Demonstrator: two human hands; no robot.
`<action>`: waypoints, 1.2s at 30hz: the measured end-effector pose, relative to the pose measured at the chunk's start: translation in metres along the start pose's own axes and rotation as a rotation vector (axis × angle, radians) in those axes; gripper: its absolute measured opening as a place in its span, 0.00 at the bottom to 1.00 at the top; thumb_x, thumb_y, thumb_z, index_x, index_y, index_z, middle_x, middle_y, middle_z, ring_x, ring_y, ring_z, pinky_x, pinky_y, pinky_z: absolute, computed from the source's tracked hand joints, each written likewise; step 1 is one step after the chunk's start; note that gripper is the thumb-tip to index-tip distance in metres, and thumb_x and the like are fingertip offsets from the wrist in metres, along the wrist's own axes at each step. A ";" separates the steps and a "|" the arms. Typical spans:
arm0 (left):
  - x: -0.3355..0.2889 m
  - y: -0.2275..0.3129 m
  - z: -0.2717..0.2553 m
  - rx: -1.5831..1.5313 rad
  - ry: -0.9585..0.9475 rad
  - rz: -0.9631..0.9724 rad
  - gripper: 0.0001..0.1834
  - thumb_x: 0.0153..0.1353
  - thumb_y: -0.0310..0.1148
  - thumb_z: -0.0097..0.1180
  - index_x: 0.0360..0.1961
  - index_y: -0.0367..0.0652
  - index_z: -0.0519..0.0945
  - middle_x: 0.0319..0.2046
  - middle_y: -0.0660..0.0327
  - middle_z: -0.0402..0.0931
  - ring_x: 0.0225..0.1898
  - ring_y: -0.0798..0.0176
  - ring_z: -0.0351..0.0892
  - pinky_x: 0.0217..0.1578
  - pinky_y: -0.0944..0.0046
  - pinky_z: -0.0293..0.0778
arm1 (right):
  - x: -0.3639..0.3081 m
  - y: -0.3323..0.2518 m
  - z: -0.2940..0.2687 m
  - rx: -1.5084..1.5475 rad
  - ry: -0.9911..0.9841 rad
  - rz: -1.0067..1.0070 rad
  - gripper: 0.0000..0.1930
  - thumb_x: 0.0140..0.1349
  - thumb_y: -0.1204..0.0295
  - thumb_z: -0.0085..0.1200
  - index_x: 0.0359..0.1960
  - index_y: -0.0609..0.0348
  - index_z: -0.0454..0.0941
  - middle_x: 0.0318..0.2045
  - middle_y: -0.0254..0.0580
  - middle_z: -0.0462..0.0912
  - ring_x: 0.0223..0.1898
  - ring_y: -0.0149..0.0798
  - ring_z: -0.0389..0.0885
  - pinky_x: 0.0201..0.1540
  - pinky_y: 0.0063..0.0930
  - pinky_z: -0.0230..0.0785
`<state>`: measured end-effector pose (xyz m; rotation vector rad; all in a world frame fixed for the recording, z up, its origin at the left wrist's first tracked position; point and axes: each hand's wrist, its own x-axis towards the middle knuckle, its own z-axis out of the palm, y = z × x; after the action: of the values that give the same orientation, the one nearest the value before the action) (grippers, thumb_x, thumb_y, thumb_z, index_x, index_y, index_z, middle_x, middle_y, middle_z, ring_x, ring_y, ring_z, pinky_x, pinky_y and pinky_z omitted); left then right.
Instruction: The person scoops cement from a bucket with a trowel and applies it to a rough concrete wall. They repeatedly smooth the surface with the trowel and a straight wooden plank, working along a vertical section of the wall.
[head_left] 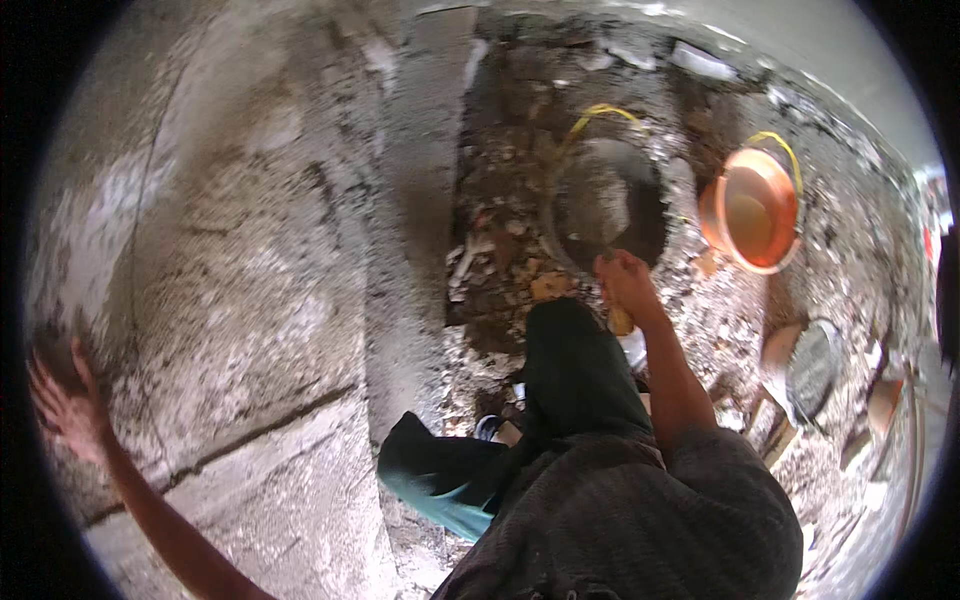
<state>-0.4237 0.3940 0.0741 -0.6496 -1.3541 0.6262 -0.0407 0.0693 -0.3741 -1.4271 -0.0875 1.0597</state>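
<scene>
My left hand (72, 405) is open, fingers spread, against the rough grey concrete surface (250, 240) at the far left. My right hand (628, 280) is closed at the near rim of a dark round bucket (655, 225) with a yellow handle (605, 108). Grey wet-looking material (605, 190) shows inside that bucket. A tan piece (620, 321) appears just under the right hand, possibly a handle end; blur hides what the fingers grip. My bent knee (565, 340) in dark green trousers is close to the bucket.
Right of the dark bucket stands an orange bucket (708, 215) with a yellow handle and murky liquid inside. Nearer on the right is a round container (815, 370) with a grey surface. Broken rubble (490, 265) covers the ground. A straight concrete ledge (415, 230) runs alongside.
</scene>
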 end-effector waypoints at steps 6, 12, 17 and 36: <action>0.022 0.023 0.040 -1.119 1.006 0.000 0.41 0.52 0.70 0.34 0.63 0.61 0.53 0.63 0.69 0.50 0.65 0.64 0.44 0.60 0.43 0.39 | 0.004 -0.039 0.069 0.217 0.193 -0.253 0.12 0.61 0.65 0.46 0.37 0.63 0.71 0.22 0.35 0.74 0.16 0.27 0.70 0.18 0.22 0.65; 0.015 0.020 0.039 -1.052 0.989 -0.035 0.41 0.52 0.68 0.37 0.63 0.58 0.54 0.63 0.68 0.52 0.64 0.63 0.48 0.60 0.44 0.40 | 0.099 0.036 0.231 0.262 0.465 -0.688 0.15 0.60 0.64 0.49 0.44 0.61 0.69 0.22 0.31 0.71 0.21 0.24 0.66 0.26 0.21 0.64; 0.017 0.034 0.015 -1.105 0.982 -0.002 0.41 0.53 0.67 0.38 0.63 0.55 0.54 0.63 0.68 0.52 0.64 0.62 0.48 0.60 0.47 0.42 | 0.021 0.136 0.378 -0.351 -0.209 -0.292 0.22 0.61 0.53 0.43 0.50 0.55 0.66 0.25 0.32 0.74 0.24 0.28 0.74 0.26 0.27 0.69; 0.013 0.017 0.012 -1.077 0.948 -0.017 0.39 0.56 0.64 0.36 0.64 0.55 0.52 0.64 0.68 0.48 0.65 0.61 0.45 0.60 0.47 0.42 | 0.099 -0.014 -0.051 -1.067 -0.253 0.252 0.06 0.46 0.67 0.55 0.24 0.55 0.77 0.19 0.38 0.76 0.19 0.39 0.75 0.24 0.34 0.68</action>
<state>-0.4351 0.4158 0.0720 -1.5384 -0.6794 -0.5000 0.0548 0.0968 -0.4263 -2.2729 -0.7653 1.4929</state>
